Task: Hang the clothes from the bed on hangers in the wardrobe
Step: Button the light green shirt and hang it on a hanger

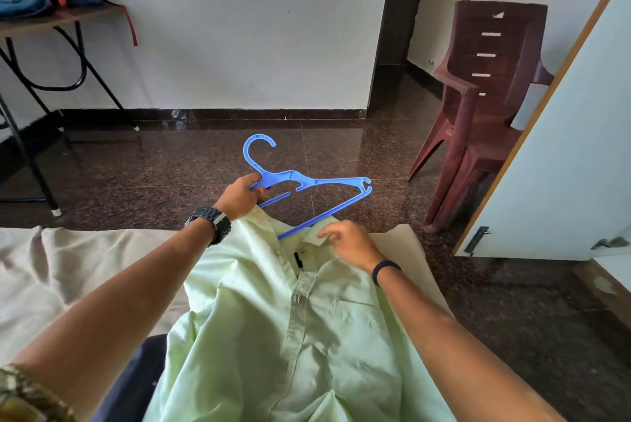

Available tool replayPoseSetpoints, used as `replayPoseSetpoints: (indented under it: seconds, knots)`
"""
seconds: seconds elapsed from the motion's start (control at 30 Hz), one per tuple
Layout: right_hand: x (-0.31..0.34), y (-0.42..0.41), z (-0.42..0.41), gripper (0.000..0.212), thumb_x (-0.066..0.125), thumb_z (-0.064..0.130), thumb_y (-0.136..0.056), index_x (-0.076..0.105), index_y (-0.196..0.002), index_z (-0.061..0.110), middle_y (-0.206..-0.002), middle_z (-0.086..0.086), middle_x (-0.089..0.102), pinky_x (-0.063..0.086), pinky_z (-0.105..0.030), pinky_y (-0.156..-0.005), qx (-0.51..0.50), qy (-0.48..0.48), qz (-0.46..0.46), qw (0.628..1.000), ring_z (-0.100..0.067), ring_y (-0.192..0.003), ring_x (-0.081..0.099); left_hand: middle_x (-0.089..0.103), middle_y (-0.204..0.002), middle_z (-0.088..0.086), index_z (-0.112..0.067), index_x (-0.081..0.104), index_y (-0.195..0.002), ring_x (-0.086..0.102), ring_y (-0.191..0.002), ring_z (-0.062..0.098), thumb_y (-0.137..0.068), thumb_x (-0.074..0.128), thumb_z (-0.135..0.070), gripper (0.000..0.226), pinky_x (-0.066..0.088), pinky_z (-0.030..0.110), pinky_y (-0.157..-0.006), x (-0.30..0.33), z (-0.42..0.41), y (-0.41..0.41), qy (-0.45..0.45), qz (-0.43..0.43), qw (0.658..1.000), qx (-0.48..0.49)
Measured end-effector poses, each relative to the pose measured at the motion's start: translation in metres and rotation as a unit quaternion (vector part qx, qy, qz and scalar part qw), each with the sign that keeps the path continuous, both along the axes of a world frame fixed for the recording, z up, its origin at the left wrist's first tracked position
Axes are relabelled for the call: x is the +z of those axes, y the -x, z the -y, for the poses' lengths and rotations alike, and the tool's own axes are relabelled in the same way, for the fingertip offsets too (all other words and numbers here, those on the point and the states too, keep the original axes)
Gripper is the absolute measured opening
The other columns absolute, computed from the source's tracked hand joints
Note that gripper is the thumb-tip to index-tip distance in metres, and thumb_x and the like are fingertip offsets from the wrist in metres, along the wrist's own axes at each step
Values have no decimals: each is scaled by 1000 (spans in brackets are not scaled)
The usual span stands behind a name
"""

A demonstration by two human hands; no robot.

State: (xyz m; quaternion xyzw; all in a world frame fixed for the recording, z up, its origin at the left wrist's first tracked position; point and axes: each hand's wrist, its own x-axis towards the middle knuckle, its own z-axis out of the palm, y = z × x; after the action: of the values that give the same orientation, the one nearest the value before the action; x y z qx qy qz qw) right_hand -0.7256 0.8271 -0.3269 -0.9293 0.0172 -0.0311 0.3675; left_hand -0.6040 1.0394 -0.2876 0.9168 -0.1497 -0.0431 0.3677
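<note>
A pale green button-up shirt [273, 336] lies front-up on the bed [68, 268], its collar toward the bed's far edge. My left hand [240, 196] grips a blue plastic hanger [317, 182] at its neck, just below the hook. The hanger's left end is tucked inside the shirt's left shoulder; its right end sticks out over the floor. My right hand [351, 244] pinches the shirt's collar beside the hanger's lower bar. A dark garment [136, 380] shows under the shirt at the bottom.
Beyond the bed is polished dark granite floor [205, 155]. Stacked maroon plastic chairs [485, 107] stand at right beside an open pale wardrobe door [563, 148]. A folding table [51, 56] with bags on it stands at left.
</note>
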Motion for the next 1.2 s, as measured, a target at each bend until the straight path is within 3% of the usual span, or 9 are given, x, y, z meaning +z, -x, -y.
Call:
replayPoseSetpoints:
  seconds: [0.07, 0.13, 0.33, 0.5, 0.77, 0.87, 0.93, 1.03, 1.2]
  knots:
    - [-11, -4, -17, 45, 46, 2, -91, 59, -130, 17, -125, -14, 62, 44, -23, -79, 61, 23, -89, 994, -21, -91, 64, 60, -93, 8, -11, 57, -109, 56, -85, 25, -98, 44, -10, 17, 37, 30, -75, 2, 1, 2, 0, 7, 1000, 0]
    - [-21, -10, -28, 46, 42, 18, -96, 46, -141, 26, -138, -14, 51, 42, -31, -96, 76, 71, -146, 984, -27, -118, 53, 61, -86, 6, -12, 54, -93, 57, -80, 23, -97, 45, -7, 12, 41, 31, -73, 5, 1, 3, 3, 11, 1000, -12]
    - [-25, -12, -29, 51, 50, 56, -90, 52, -122, 17, -127, -16, 47, 44, -39, -90, -119, 166, -124, 971, -37, -114, 53, 53, -77, 6, -14, 52, -86, 48, -68, 21, -97, 47, -13, 12, 38, 32, -64, 11, -3, 8, 43, 0, 999, -18]
    - [-18, -8, -16, 44, 61, 14, -85, 45, -126, 12, -125, -18, 49, 49, -38, -84, -204, 164, -81, 962, -37, -110, 56, 50, -71, 4, -10, 57, -88, 42, -61, 19, -96, 50, -40, 32, 34, 33, -58, 14, 3, 11, 54, -4, 999, -6]
    - [-2, -6, 51, 18, 57, 5, -81, 61, -99, 7, -122, -15, 46, 43, -30, -90, -288, -15, -44, 957, -36, -105, 55, 52, -66, 4, -12, 50, -66, 46, -60, 19, -99, 47, -29, 37, 38, 30, -61, 19, 1, 7, 42, -17, 998, -37]
    - [-1, -5, 67, 3, 59, 9, -77, 61, -76, 9, -95, -13, 61, 47, -32, -79, -288, -65, -47, 954, -31, -92, 60, 49, -62, 4, -9, 49, -66, 42, -56, 17, -100, 46, -26, 38, 34, 26, -57, 26, 0, 8, 44, -23, 997, -58]
    - [0, -6, 72, 9, 55, 5, -75, 57, -66, 6, -78, -15, 61, 54, -37, -69, -322, -199, -52, 924, -31, -79, 61, 50, -62, 5, -8, 49, -65, 41, -56, 17, -100, 46, -25, 39, 33, 26, -57, 32, -2, 8, 34, -22, 997, -70]
    - [10, -6, 79, 7, 52, -1, -80, 57, -76, 2, -77, -15, 59, 51, -32, -53, -340, -358, -85, 865, -27, -69, 61, 49, -62, 7, -9, 50, -63, 39, -57, 18, -99, 47, -26, 41, 30, 28, -58, 41, -6, 5, 12, -24, 996, -86]
    - [32, -5, 97, 11, 54, -6, -84, 53, -82, 5, -77, -12, 57, 56, -30, -45, -290, -404, -135, 857, -25, -67, 60, 48, -58, 5, -9, 49, -58, 38, -53, 17, -98, 48, -30, 45, 31, 28, -59, 54, -6, 2, -49, -30, 991, -118]
